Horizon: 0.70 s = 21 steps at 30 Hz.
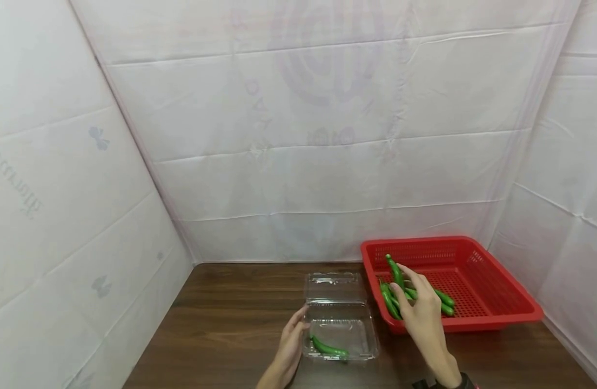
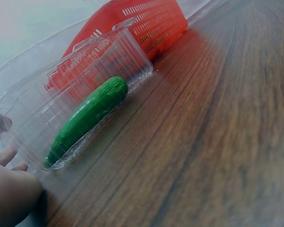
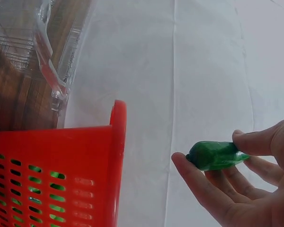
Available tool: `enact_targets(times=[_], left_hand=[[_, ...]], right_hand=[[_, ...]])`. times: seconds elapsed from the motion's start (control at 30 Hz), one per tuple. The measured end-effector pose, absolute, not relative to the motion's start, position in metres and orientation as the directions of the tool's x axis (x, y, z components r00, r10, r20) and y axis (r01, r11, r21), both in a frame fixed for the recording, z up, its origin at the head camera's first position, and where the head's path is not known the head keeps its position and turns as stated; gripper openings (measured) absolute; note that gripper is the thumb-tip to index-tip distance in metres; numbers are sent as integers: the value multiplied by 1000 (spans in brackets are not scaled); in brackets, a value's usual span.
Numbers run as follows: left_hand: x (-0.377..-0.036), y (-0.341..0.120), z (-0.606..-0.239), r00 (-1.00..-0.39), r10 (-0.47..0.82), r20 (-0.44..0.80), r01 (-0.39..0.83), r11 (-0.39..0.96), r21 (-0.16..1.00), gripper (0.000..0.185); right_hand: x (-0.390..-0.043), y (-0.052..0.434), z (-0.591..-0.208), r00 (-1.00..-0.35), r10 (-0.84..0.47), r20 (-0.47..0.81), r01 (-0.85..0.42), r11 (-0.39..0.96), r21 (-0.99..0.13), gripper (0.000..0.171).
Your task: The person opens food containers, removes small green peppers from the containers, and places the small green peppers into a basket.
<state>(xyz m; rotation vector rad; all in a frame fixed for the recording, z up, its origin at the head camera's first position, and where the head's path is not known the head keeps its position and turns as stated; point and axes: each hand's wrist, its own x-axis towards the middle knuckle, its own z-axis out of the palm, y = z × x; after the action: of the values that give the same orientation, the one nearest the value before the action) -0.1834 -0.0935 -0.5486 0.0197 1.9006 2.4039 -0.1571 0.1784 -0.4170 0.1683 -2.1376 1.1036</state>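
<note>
My right hand [image 1: 421, 305] is raised over the left part of a red plastic basket [image 1: 502, 322]. It pinches a green chili pepper [image 1: 395, 272] between thumb and fingers; in the right wrist view this pepper [image 3: 214, 155] is tilted, its far end hidden by the thumb. More green peppers [image 1: 388, 300] lie in the basket beneath that hand. To the left, an open clear plastic clamshell box [image 1: 366, 324] rests on the table, lid folded back. One curved green pepper [image 1: 329, 347] lies along its front side. My left hand [image 1: 290, 341] holds the box's left rim, fingertips at the edge.
The brown wood-grain table [image 1: 230, 313] extends left of the box. Basket and box stand close side by side. White sheeting [image 1: 279, 237] rises behind the table and at both sides. A dark band [image 1: 465, 381] is on the right wrist.
</note>
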Motion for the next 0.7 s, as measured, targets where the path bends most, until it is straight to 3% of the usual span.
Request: enact_targets(times=[0.7], left_hand=[[-183, -94, -546, -997, 60, -38, -51, -229, 972, 61]], right_hand=[[-154, 188, -414, -702, 229, 675, -407, 649, -643, 47]])
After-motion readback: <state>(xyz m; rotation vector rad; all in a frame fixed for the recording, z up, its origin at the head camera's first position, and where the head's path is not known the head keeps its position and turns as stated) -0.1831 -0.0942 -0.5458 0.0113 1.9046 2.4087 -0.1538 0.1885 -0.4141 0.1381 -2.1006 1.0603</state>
